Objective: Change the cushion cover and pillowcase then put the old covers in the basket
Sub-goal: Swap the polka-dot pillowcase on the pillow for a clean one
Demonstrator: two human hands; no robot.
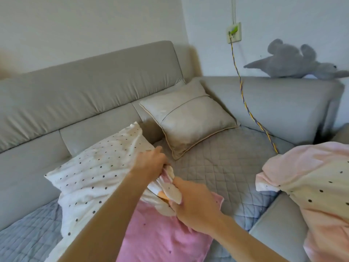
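A pillow in a white black-dotted pillowcase [94, 173] lies on the sofa seat, leaning on the backrest. My left hand [149, 163] grips the bunched open end of that case. Just right of it, my right hand [192, 203] pinches a fold of the same white fabric at the opening. Under my hands lies a pink cloth [164, 235] with small dots. A beige cushion [188, 118] leans in the sofa corner. A pink and cream dotted cover [311, 188] is heaped on the right armrest.
The grey sofa [85, 91] has a quilted grey seat pad [222, 167]. A braided yellow-purple cable [251, 114] runs from a wall socket [234, 33] down over the seat. A grey plush toy [294, 61] lies on the right backrest. No basket is in view.
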